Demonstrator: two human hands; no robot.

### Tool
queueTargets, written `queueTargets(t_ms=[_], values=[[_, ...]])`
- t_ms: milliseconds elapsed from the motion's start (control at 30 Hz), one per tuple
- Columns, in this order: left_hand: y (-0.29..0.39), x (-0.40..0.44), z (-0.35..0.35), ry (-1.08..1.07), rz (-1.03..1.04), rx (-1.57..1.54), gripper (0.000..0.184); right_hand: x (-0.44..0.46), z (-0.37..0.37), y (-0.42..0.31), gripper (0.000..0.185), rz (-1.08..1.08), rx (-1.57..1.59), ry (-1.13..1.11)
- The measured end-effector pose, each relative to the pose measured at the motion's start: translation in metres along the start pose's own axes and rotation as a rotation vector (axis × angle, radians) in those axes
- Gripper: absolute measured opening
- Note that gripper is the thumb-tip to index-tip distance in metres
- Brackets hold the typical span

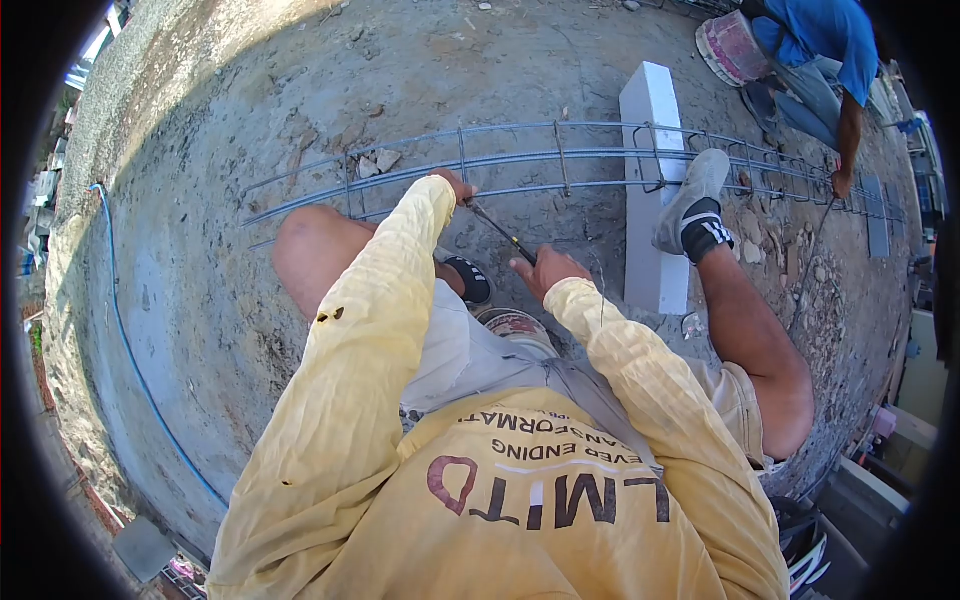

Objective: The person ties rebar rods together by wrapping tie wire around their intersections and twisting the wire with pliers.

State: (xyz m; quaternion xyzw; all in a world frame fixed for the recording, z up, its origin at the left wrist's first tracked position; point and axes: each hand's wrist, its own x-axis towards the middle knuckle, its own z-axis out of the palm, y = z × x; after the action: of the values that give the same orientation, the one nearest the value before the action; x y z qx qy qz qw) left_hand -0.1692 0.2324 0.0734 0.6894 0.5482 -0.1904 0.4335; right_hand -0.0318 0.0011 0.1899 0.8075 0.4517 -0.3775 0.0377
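A long rebar cage [510,156] of straight bars and thin stirrups lies across in front of me. My left hand [462,187] is at its near bars, beside a stirrup, with the fingers curled closed; what they pinch is hidden. In my right hand [557,270] is a slim rebar tying hook [496,226] with a dark handle, its shaft slanting up to my left fingers. The tip is hard to make out. Under the cage's right part stands a pale block [655,235], with my shoe [697,200] against it.
A co-worker in a blue shirt [815,40] bends at the cage's far right end, one hand on it. A stained bucket [733,48] stands beside them. Stones [378,163] lie behind the bars. A blue hose [125,325] crosses the ground at left. Another block [876,218] supports the right end.
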Motion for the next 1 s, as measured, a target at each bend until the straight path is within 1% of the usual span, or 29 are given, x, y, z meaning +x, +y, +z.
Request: queueTargets(t_ms=[67,167,233,267,300,333,400,467,533,600,700,733,800,900,1000], values=[[0.001,-0.004,-0.003,0.004,0.001,-0.011,0.043,0.012,0.012,0.013,0.051,-0.091,-0.015,0.021],[0.002,-0.004,-0.003,0.002,0.012,0.011,0.044,0.018,0.002,0.008,0.044,0.095,0.355,-0.359],[0.002,-0.001,-0.005,0.004,0.015,0.067,0.044,0.02,0.012,0.022,0.039,0.161,0.872,-0.646],[0.0,0.001,-0.003,0.029,0.006,0.031,0.045,0.023,0.017,0.028,0.037,0.193,1.132,-0.789],[-0.002,0.002,-0.001,0.053,-0.004,-0.005,0.046,0.021,0.014,0.027,0.035,0.205,1.184,-0.821],[-0.004,0.003,0.001,0.076,-0.014,-0.041,0.047,0.022,0.014,0.026,0.036,0.185,1.072,-0.768],[-0.004,0.001,0.001,0.095,-0.044,-0.014,0.049,0.023,0.011,0.023,0.039,0.149,0.847,-0.656],[0.002,-0.005,-0.001,0.087,-0.049,-0.003,0.05,0.013,0.012,0.018,0.046,0.007,0.433,-0.186],[0.002,-0.008,-0.004,0.049,-0.04,-0.002,0.051,-0.002,0.007,0.013,0.052,-0.121,0.099,0.139],[0.0,0.0,-0.002,0.051,-0.04,0.009,0.05,-0.014,0.002,0.008,0.056,-0.245,-0.151,0.322],[-0.002,0.0,-0.003,0.031,-0.015,-0.009,0.048,-0.013,-0.002,0.011,0.054,-0.276,-0.265,0.364],[0.001,-0.005,-0.005,0.02,-0.001,-0.021,0.048,-0.015,-0.003,0.01,0.053,-0.24,-0.211,0.275],[0.009,-0.015,-0.009,0.008,-0.038,0.014,0.047,-0.017,-0.005,0.006,0.052,-0.17,-0.101,0.097],[0.005,-0.017,-0.007,0.017,-0.045,0.024,0.047,0.003,0.022,0.028,0.05,-0.311,0.012,0.232],[0.003,-0.007,-0.006,-0.006,0.009,0.023,0.046,0.021,0.029,0.037,0.049,-0.302,0.397,-0.061]])
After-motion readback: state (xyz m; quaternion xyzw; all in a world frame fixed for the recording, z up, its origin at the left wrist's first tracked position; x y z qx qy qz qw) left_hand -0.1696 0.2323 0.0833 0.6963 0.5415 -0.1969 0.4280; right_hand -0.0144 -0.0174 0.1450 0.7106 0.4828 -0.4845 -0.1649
